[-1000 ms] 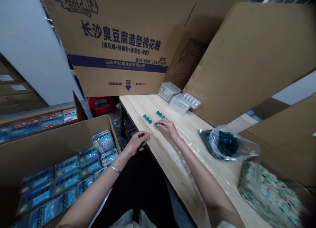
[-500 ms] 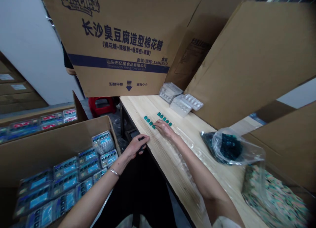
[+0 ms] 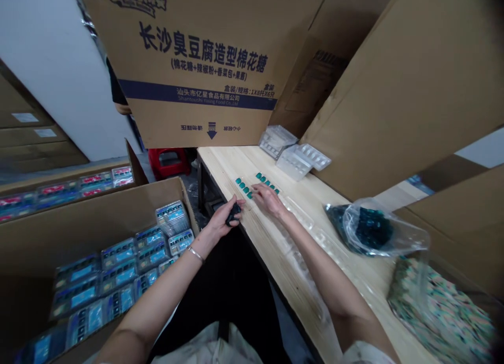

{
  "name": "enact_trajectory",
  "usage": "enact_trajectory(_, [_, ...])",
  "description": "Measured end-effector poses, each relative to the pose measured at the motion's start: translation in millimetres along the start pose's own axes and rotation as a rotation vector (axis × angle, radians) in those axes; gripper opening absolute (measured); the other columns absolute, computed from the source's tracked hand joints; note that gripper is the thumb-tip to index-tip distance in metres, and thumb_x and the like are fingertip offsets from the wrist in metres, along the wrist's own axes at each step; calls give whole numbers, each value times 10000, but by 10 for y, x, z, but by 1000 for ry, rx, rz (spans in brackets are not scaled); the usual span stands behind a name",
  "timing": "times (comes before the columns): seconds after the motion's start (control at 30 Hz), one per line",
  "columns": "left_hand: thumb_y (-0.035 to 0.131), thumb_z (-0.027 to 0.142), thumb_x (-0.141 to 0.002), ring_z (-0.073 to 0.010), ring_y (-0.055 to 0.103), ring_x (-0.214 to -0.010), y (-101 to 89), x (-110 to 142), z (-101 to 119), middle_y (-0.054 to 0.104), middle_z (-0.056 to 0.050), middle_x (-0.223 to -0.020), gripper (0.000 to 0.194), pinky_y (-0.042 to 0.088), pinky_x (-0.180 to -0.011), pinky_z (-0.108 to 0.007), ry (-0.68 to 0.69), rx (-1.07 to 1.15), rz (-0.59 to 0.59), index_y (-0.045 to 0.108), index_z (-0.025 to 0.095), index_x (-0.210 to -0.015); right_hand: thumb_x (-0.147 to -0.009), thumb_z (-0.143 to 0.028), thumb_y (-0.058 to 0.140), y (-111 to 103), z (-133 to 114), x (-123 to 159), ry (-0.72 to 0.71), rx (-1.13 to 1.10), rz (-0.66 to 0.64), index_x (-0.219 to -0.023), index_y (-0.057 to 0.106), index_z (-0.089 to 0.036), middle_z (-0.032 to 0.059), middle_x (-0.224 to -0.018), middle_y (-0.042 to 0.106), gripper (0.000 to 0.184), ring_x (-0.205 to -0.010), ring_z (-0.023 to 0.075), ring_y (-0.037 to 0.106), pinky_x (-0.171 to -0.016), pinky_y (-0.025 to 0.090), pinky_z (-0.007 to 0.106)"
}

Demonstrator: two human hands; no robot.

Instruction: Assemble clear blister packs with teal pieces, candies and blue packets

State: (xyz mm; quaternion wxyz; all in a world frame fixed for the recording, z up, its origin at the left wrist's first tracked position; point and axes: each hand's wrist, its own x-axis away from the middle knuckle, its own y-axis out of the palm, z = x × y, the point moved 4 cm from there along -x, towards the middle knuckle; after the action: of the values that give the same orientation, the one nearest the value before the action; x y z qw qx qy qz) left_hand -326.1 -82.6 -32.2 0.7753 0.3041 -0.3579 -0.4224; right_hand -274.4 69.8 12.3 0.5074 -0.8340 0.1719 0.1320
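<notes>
My left hand (image 3: 227,217) is at the table's left edge, fingers curled round a small dark clump (image 3: 233,215) whose kind I cannot make out. Over the table, my right hand (image 3: 268,198) reaches in with fingertips pinched together; anything between them is hidden. Small glossy teal-green pieces (image 3: 243,187) form one short row just beyond those fingertips. A second row of teal-green pieces (image 3: 263,179) lies to the right, partly behind the hand. Clear plastic trays (image 3: 297,212) run along the table beneath and beside my right forearm.
A clear bag of dark teal pieces (image 3: 372,230) lies on the right, near a bag of multicoloured packets (image 3: 441,295). Clear plastic boxes (image 3: 293,162) stand at the back. An open carton (image 3: 98,217) holds blue packs (image 3: 118,272) at left. Large cardboard boxes (image 3: 205,54) rise behind.
My left hand has turned, showing more of the dark clump in it. My right hand's fingertips have shifted slightly off the end of the left row. The whole view has tilted a little.
</notes>
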Motion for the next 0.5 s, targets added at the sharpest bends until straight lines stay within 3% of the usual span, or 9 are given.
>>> enact_trajectory(0.13, [695,430,-704,-26,405,-451,54,17,8,520,-25,-716,378,184,-300,-106,33,-7,7,617,94,-859,-812,-269,596,-66,-390,107,64,-204,1,-840,708,-182,43,-773,614,144,-674,138,557,-625,442,258])
enact_trajectory(0.23, [702,439,-693,-37,422,-451,127,42,-25,485,3,-660,375,191,-308,-108,63,-40,9,602,103,-827,-753,-222,643,-35,-586,186,141,-214,-26,-840,720,-187,31,-756,608,121,-631,124,553,-605,450,254])
enact_trajectory(0.37, [685,490,-689,-40,423,-451,216,65,-74,478,14,-644,411,195,-318,-111,66,-64,-11,603,121,-851,-680,-147,645,11,-576,256,305,-300,21,-719,695,-178,38,-820,664,71,-644,125,589,-644,478,266])
enact_trajectory(0.5, [686,477,-690,-40,422,-452,269,77,-84,509,4,-672,411,183,-321,-117,84,-110,-28,620,135,-907,-703,-269,628,44,-461,320,484,-625,74,-672,650,-163,49,-839,698,112,-523,105,577,-521,473,249])
